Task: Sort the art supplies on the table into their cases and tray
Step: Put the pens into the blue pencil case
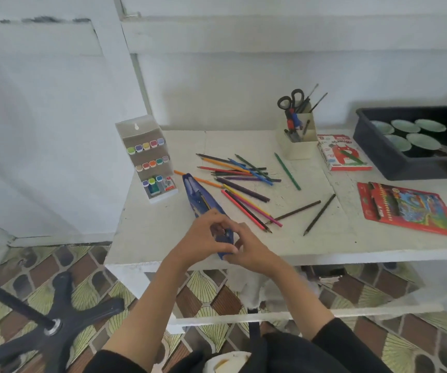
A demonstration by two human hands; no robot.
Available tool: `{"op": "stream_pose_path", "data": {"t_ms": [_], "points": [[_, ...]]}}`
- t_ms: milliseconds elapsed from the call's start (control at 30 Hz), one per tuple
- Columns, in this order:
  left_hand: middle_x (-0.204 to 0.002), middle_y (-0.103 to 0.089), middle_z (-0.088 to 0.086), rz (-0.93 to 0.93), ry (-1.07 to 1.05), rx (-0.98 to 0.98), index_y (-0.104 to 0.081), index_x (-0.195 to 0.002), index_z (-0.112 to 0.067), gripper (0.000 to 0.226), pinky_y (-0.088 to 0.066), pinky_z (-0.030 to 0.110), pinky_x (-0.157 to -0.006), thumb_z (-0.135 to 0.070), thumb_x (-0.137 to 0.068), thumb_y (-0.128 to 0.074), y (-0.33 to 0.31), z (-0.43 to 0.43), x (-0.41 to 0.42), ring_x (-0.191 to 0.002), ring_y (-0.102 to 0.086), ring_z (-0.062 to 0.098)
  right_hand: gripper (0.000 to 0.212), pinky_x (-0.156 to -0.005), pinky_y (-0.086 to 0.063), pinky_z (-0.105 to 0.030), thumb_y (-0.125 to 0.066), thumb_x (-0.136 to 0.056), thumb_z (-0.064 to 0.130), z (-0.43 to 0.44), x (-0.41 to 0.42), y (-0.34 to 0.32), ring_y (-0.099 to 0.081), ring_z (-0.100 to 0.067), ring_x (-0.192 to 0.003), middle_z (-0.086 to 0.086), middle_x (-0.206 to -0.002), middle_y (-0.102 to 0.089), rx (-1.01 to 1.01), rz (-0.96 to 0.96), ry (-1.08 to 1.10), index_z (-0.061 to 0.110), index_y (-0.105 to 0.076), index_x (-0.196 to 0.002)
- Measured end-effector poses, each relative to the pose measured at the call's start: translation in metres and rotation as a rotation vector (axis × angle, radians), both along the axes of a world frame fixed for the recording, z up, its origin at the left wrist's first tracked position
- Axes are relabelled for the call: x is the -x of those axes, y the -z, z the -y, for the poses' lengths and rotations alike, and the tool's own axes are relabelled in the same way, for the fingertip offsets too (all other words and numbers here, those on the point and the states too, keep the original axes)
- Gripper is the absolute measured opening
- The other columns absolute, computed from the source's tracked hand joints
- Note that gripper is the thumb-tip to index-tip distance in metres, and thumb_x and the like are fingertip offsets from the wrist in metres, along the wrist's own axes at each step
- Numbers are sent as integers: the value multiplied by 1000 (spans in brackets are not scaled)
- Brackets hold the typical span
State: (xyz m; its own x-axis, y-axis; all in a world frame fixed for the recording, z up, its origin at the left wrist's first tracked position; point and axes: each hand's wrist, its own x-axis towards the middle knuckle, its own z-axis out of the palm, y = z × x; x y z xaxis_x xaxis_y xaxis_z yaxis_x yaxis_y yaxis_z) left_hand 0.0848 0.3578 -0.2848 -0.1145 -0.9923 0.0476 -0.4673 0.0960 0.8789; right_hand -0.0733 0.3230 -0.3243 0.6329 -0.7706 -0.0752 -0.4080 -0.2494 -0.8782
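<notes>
A blue pencil case (pixel 199 196) lies open on the white table (pixel 157 230), running from the centre toward the front edge. My left hand (pixel 207 234) and my right hand (pixel 246 247) both grip its near end, fingers curled around the zipper area. Several coloured pencils (pixel 240 181) lie scattered to the right of the case. A green pencil (pixel 287 171) and two dark pencils (pixel 319 214) lie farther right. A red flat pencil pack (pixel 408 208) and a small oil pastel box (pixel 343 155) sit at the right.
A marker display box (pixel 148 160) stands at the table's left rear. A white holder (pixel 297 135) with scissors and pens stands at the back. A dark tray (pixel 378 154) with paint cups is at the far right. A black chair base (pixel 55 321) is on the tiled floor.
</notes>
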Motion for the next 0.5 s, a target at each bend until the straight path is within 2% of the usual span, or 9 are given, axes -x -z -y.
{"op": "stream_pose_path", "data": {"t_ms": [100,167,333,400,500], "points": [[-88,-59,-1,20,-41,51,-72,-86,-25,29,-53,27,-73,-7,-66,-85,4,0,0,-77,-59,11,45,-73,-50,-44,-72,-81,16,-5,-3,4,-54,-23,-82,-6,-105,-52,32,79,144,23,-54,-121],[-85,-64,0,-7,-73,67,-74,-84,-23,26,-54,25,-71,-6,-67,-83,3,-1,2,-75,-62,10,36,-71,-50,-43,-73,-81,20,-9,-4,6,-53,-19,-76,-1,-96,-54,51,104,196,20,-60,-115],[-78,-70,-2,-43,-143,111,-75,-79,-16,17,-52,16,-70,-2,-71,-80,-3,1,10,-73,-66,7,23,-69,-50,-36,-67,-83,26,-13,-3,1,-54,-14,-74,9,-86,-56,178,106,325,19,-66,-104],[-75,-70,-7,-41,-194,129,-75,-79,-17,16,-50,12,-72,-2,-74,-77,-4,4,14,-71,-65,2,19,-69,-49,-34,-66,-85,20,-12,1,-2,-54,-13,-73,4,-87,-64,255,104,381,19,-68,-104],[-73,-68,-14,-39,-242,138,-74,-79,-16,14,-47,6,-71,-2,-79,-72,-9,8,22,-71,-64,-3,20,-68,-49,-37,-66,-84,18,-11,10,-6,-57,-17,-73,0,-83,-70,353,53,445,20,-71,-103]]}}
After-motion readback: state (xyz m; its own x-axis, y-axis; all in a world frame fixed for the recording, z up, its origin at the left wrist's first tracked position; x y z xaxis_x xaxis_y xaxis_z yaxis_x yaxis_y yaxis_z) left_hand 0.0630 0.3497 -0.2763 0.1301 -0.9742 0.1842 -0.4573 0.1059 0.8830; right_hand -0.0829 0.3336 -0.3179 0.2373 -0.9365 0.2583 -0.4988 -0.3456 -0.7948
